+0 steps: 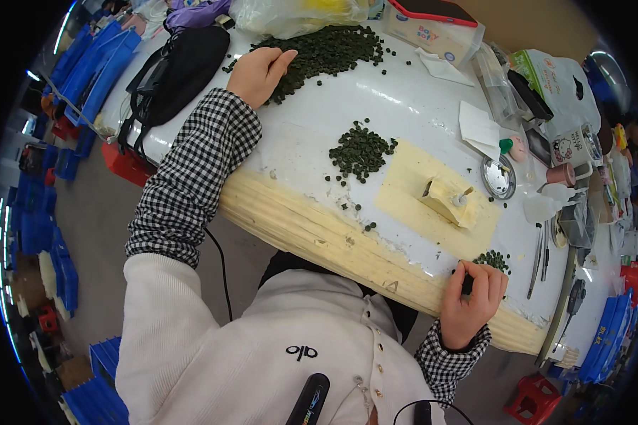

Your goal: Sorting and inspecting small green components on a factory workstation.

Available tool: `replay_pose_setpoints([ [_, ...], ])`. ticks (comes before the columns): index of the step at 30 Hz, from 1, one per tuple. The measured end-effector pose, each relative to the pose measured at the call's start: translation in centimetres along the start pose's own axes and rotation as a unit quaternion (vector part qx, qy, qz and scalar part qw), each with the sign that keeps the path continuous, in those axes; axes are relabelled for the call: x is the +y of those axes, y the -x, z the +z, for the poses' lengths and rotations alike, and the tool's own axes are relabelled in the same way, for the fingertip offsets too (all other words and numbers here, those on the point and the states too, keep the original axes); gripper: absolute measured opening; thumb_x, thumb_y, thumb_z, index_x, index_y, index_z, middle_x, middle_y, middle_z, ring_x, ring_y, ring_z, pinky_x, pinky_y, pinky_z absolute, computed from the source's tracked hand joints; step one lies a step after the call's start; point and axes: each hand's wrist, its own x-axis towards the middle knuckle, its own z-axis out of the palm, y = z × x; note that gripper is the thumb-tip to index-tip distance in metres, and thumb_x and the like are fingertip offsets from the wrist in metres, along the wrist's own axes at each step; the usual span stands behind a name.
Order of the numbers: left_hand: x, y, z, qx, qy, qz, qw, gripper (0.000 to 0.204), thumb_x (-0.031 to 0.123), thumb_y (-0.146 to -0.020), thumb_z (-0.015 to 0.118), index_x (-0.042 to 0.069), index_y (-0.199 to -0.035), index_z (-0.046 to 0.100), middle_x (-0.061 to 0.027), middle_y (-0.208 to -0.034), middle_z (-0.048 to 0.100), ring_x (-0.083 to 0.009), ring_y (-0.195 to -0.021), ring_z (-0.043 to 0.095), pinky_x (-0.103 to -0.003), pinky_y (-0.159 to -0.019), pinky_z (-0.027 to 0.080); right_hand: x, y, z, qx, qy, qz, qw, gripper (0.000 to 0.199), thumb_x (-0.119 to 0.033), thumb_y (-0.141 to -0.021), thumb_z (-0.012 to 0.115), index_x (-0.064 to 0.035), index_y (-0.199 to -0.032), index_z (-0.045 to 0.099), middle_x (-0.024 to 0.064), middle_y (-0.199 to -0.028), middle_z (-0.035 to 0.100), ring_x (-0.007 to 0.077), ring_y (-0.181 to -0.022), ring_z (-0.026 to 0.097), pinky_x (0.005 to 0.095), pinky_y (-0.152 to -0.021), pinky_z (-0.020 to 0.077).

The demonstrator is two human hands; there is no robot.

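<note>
My left hand [261, 75] is closed at the near left edge of a large heap of small dark-green pieces [329, 57]. Its thumb and fingers come together, and what they hold, if anything, is hidden. By the table's near edge at the right, my right hand [473, 301] has its fingers curled in, with a small dark piece showing between them. Just beyond it lies a little pile of green pieces [493, 261]. A middle-sized pile [360, 152] sits between my hands. Right of that, a yellowish block with a small peg [452, 202] rests on a cream sheet [411, 177].
Tweezers [536, 258] and a round metal dish [498, 177] lie at the right. Folded white paper [480, 129] is behind the dish. A black bag [181, 81] lies at the far left, and a clear plastic bag [298, 15] behind the heap. A wooden strip [319, 241] edges the table.
</note>
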Motion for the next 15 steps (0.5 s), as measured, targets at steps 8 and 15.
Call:
replay_pose_setpoints([
  [8,-1.4,-0.1,0.3,0.091,0.115,-0.081,0.986,0.055,0.048,-0.099,0.045,0.002,-0.073,0.061,-0.0037,-0.054,0.047,-0.0119,-0.051,0.043,-0.030,-0.052,0.036,0.0,0.1,0.1,0.003,0.005,0.000,1.000,0.011,0.001,-0.075,0.068,-0.0005,-0.085,0.063,0.0118,-0.083,0.057,0.0293,-0.080,0.052,0.0392,-0.072,0.0423],
  [15,-1.0,-0.3,1.0,0.150,0.148,-0.032,0.977,0.032,0.032,-0.094,0.062,0.002,-0.082,0.061,0.0030,-0.063,0.047,-0.0056,-0.057,0.040,-0.023,-0.055,0.037,0.1,0.1,0.1,0.004,0.004,0.000,1.000,0.010,-0.001,-0.076,0.068,-0.0005,-0.085,0.063,0.0117,-0.083,0.057,0.0292,-0.081,0.053,0.0391,-0.072,0.0423],
])
